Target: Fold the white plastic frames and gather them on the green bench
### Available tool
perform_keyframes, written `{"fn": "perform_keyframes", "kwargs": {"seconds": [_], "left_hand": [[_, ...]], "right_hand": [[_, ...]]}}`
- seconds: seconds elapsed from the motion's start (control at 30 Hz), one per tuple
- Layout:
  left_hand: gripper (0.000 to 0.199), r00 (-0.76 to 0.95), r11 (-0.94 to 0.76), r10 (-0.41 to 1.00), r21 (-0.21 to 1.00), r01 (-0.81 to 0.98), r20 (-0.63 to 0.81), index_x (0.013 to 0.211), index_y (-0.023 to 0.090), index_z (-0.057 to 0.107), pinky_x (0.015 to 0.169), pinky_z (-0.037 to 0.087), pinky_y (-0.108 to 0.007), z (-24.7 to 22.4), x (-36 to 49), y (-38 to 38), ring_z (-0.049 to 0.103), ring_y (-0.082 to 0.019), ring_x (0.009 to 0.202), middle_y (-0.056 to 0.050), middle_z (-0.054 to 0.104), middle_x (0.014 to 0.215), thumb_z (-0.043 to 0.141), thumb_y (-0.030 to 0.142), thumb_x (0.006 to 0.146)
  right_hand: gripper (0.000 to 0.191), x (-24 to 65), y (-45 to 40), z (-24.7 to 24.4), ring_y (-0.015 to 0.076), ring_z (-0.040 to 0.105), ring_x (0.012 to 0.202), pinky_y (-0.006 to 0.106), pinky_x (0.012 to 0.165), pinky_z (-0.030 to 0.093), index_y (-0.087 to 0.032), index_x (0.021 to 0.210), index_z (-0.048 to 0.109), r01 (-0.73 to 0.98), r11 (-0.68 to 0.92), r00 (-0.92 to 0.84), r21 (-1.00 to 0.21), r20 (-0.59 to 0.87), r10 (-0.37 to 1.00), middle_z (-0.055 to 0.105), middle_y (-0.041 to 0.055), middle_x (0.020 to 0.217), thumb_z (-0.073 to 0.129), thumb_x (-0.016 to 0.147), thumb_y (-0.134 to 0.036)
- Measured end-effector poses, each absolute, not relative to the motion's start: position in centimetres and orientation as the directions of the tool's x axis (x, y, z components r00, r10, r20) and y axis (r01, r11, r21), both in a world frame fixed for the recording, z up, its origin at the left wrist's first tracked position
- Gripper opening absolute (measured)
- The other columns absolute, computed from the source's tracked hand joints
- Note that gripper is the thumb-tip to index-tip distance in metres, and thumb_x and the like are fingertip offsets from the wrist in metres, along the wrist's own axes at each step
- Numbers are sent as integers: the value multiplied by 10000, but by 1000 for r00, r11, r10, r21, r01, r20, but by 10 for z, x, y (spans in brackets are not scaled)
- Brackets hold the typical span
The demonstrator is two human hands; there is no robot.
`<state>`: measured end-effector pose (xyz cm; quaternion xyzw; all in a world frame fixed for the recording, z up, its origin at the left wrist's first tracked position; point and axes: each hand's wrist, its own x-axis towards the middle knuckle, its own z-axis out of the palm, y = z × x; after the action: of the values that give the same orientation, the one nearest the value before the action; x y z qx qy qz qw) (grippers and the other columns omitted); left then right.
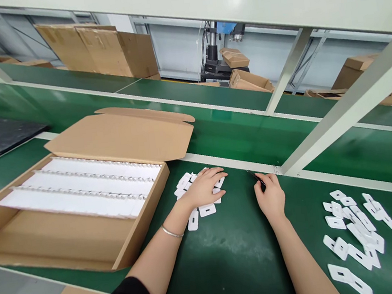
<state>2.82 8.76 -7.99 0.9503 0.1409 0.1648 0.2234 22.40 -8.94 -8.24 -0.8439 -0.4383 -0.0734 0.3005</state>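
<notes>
My left hand (204, 189) lies spread, palm down, over a pile of small white plates with rectangular slots. One plate (207, 210) shows just in front of that hand, and others poke out around the fingers. What lies beneath the palm is hidden. To the right, my right hand (270, 195) is closed around a slim black pen-like tool (259, 181), its thin tip pointing away to the left. The tool's exact kind cannot be made out. A second scatter of similar white plates (360, 232) lies to the right of my right forearm.
An open cardboard box (149, 229) stands at left, holding rows of white sheets (89, 184) with notched dividers. The green worktable (225, 267) ends at a raised back rail. A slanted metal post (341, 105) rises at right. Cardboard boxes (106, 53) stand behind.
</notes>
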Motion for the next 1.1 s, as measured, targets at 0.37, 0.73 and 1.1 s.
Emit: {"fn": "perform_keyframes", "kwargs": {"seconds": [0.37, 0.73, 1.1], "left_hand": [[459, 765, -861, 494, 352, 367, 412, 1209, 218, 634, 1211, 300, -606, -84, 30, 92, 499, -365, 1325, -134, 569, 1313, 785, 461, 850], [280, 801, -839, 507, 396, 373, 318, 1126, 233, 663, 1077, 466, -439, -83, 30, 99, 617, -259, 1162, -56, 656, 1134, 591, 117, 881], [238, 577, -683, 729, 326, 654, 368, 1093, 164, 650, 1082, 421, -582, -91, 25, 105, 547, -389, 1145, -163, 597, 1120, 680, 285, 889]], "right_hand": [[375, 227, -88, -87, 187, 655, 767, 307, 603, 471, -214, 1153, 755, 748, -441, 643, -497, 376, 667, 668, 63, 1083, 469, 947, -341], [369, 228, -88, -88, 198, 663, 787, 308, 599, 477, -218, 1133, 761, 747, -428, 639, -510, 370, 674, 676, 67, 1076, 473, 943, -350], [364, 229, -88, -90, 196, 656, 766, 303, 578, 466, -224, 1124, 764, 754, -415, 630, -509, 382, 676, 677, 64, 1055, 478, 940, -353]]}}
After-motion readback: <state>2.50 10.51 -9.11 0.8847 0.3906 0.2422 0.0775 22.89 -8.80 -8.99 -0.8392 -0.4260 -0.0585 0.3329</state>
